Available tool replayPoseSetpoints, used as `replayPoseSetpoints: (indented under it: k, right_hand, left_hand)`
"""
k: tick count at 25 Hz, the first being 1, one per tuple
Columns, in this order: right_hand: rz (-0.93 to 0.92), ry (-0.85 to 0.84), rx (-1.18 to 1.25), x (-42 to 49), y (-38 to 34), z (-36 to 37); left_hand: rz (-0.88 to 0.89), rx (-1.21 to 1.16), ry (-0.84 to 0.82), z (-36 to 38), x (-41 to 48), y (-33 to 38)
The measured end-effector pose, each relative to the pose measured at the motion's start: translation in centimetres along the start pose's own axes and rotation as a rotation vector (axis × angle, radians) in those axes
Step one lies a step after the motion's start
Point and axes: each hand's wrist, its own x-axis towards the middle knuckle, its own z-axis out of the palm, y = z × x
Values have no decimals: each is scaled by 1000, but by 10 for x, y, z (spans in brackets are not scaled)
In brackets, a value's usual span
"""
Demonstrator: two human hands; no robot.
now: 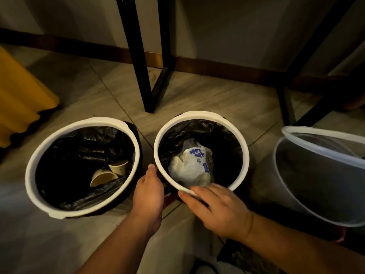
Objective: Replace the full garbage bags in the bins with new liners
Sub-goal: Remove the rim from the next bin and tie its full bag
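Yellow fabric (21,99) hangs in folds far left of the middle bin (201,149), its hem on the tiled floor (197,91). Just left of the middle bin stands the left bin (83,167), round, with a white ring (31,171) clamping a black liner (88,143); two paper cups (110,173) lie tipped inside it, touching each other. The two bins sit close together, nearly touching.

Between them reaches the left hand (150,192), thumb pointing up against the outer near-left side of the middle bin's ring (199,115); its fingers curl under and around the bin's side, out of sight, so whether they grip cannot be told. The middle bin also holds a black liner (221,133), and in it lies a crumpled white plastic bag (191,165) with blue print.

At the near edge of that ring rests the right hand (217,206), palm down, fingers (199,189) slightly apart and laid over the rim, tips just inside the opening.

Behind the middle bin rises a black metal leg (138,56) of a table frame. Right of the middle bin, apart from it, a pale translucent bin (316,175) leans tilted, lined with clear plastic.
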Motion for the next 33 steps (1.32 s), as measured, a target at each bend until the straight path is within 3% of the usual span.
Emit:
replayPoseSetpoints:
  k: [2,6,10,14,20,23,26,29,32,33]
  right_hand:
    - [-8,12,4,-1,1,2]
    - [84,113,-28,20,1,-23]
    - [198,266,-37,75,47,-71]
    - [476,356,116,139,107,-101]
    - [625,357,175,193,177,-105]
    - [693,327,78,191,195,-99]
    - [804,305,129,168,193,-90]
    - [865,301,97,136,174,-75]
    - [953,411,59,110,166,-58]
    - [1041,351,99,102,165,-49]
  left_hand:
    - [-18,-6,-5,-3,0,-8]
    - [4,205,18,-11,-1,-17]
    - [-76,52,-44,-8,4,-16]
    - [-21,-93,-8,-5,7,-8]
    - [72,39,72,-4,-4,12]
    - [123,11,-1,-2,-11,21]
    - [156,3,-54,0,-14,25]
    - [123,-28,-70,0,-14,30]
    - [61,-40,-86,4,-12,39]
    - [58,-34,-96,6,-11,42]
